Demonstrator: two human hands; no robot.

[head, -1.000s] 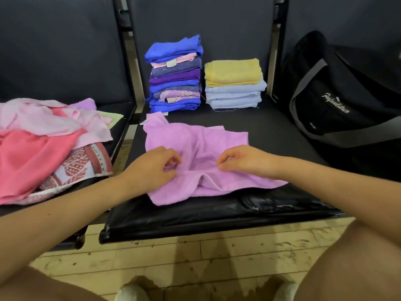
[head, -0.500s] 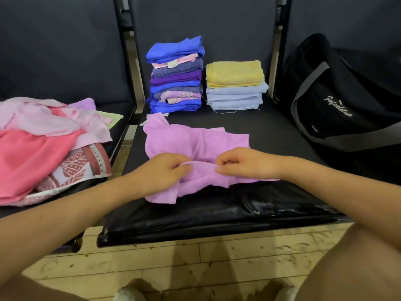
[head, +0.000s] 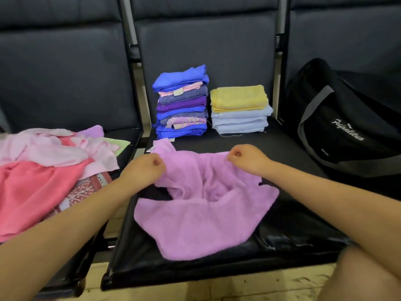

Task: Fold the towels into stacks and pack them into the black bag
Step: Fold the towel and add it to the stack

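Holding the lilac towel by its far edge at frame centre on the black seat, left hand and right hand each pinch it and should probably pull level and taut before folding.

Black seat under lilac towel, two folded stacks.

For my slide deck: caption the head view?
Both hands, left and right, grip a lilac towel before two folded stacks.
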